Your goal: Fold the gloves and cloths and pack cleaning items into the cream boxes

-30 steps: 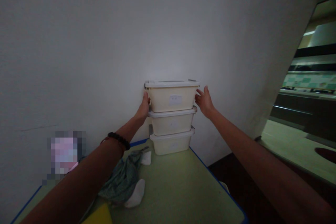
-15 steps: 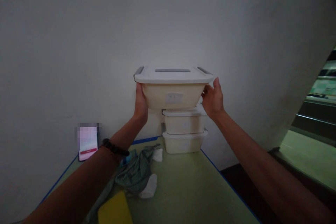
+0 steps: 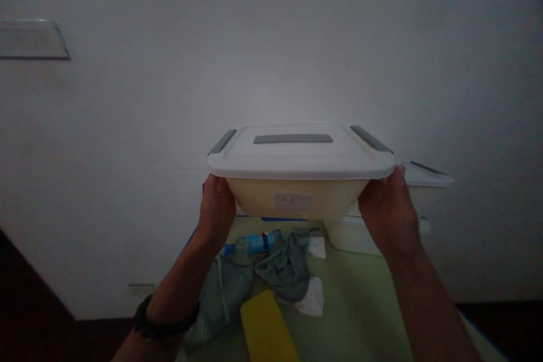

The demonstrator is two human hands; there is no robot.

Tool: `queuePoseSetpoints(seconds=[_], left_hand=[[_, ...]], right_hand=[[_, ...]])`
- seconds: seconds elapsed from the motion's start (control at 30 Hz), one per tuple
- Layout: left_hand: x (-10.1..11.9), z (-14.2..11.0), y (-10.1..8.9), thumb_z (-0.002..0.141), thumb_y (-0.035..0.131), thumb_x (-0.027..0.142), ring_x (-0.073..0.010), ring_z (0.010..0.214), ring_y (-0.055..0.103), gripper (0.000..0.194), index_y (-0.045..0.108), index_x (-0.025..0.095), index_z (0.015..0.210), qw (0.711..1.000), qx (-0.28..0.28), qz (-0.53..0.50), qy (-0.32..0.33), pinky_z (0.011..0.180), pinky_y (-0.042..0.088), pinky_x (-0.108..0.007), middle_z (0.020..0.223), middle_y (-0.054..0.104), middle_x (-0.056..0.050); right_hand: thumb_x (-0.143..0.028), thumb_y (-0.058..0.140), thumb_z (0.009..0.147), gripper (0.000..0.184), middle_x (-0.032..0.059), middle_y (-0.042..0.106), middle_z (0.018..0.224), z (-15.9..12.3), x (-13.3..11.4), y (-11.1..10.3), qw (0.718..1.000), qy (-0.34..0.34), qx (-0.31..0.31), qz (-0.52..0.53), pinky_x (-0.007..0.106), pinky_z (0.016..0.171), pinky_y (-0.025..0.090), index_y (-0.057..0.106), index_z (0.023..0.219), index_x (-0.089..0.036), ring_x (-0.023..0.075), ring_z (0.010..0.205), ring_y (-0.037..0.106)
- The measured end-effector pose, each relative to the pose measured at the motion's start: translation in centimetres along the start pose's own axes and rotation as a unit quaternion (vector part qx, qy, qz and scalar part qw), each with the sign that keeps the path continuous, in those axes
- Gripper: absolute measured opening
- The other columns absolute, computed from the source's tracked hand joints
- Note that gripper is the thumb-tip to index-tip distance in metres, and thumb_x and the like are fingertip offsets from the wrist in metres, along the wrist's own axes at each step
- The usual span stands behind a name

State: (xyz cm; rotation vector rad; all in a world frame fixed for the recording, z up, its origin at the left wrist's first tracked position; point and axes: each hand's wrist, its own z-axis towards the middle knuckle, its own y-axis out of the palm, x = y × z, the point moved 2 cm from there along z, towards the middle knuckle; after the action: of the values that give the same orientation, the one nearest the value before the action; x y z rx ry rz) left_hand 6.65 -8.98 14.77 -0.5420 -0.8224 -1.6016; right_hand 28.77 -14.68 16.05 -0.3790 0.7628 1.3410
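Observation:
Between my hands hangs a cream storage box (image 3: 258,198) with a white lid (image 3: 297,158) and grey side clips, held level above the table. My left hand (image 3: 216,206) grips its left end under the lid's rim. At the other end, my right hand (image 3: 390,215) is closed round the box wall, also beneath the rim. A small label is stuck on the front. Behind my right hand stand stacked lidded boxes (image 3: 352,236), partly hidden by the held box and my arm.
Below lie a crumpled grey-green cloth (image 3: 284,268), a bottle with a blue label (image 3: 257,243), white pieces (image 3: 311,297) and a yellow block (image 3: 269,328) on the green tabletop (image 3: 348,305). A wall (image 3: 271,68) rises right behind the table.
The held box has come nearer and away from the stack, which now shows farther right. My view has turned left, and the phone is out of sight.

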Motion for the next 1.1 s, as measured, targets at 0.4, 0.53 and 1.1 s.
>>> queuePoseSetpoints(seconds=[0.4, 0.53, 1.1], left_hand=[[-2.3, 1.4, -3.9, 0.081, 0.032, 0.037, -0.0247, 0.091, 0.062, 0.037, 0.065, 0.020, 0.079, 0.956, -0.023, -0.140, -0.256, 0.083, 0.050, -0.042, 0.078, 0.069, -0.004], [-2.4, 1.4, -4.6, 0.080, 0.039, 0.042, -0.0172, 0.053, 0.057, 0.034, 0.066, 0.020, 0.078, 0.940, -0.052, -0.060, -0.332, 0.048, 0.049, -0.029, 0.060, 0.064, -0.003], [1.6, 0.0, -6.1, 0.080, 0.047, 0.050, -0.0176, 0.069, 0.064, 0.037, 0.064, 0.020, 0.094, 0.898, -0.234, 0.262, -0.266, 0.058, 0.051, -0.025, 0.082, 0.072, -0.001]], right_hand=[[-0.048, 0.036, 0.087, 0.038, 0.0038, 0.066, 0.113, 1.1, 2.2, -3.0, 0.991, 0.134, 0.011, -0.008, 0.048, 0.088, 0.047, 0.066, 0.099, -0.029, 0.0257, 0.109, 0.057], [-0.061, 0.045, 0.078, 0.046, 0.0110, 0.071, 0.095, 0.5, 2.7, -4.1, 0.970, 0.214, -0.075, -0.091, 0.051, 0.075, 0.052, 0.068, 0.097, -0.026, 0.0304, 0.088, 0.066], [-0.067, 0.042, 0.076, 0.061, 0.0066, 0.066, 0.062, -0.6, 1.6, -3.1, 0.827, 0.287, -0.244, -0.418, 0.025, 0.046, 0.048, 0.069, 0.071, -0.013, 0.0155, 0.051, 0.061]])
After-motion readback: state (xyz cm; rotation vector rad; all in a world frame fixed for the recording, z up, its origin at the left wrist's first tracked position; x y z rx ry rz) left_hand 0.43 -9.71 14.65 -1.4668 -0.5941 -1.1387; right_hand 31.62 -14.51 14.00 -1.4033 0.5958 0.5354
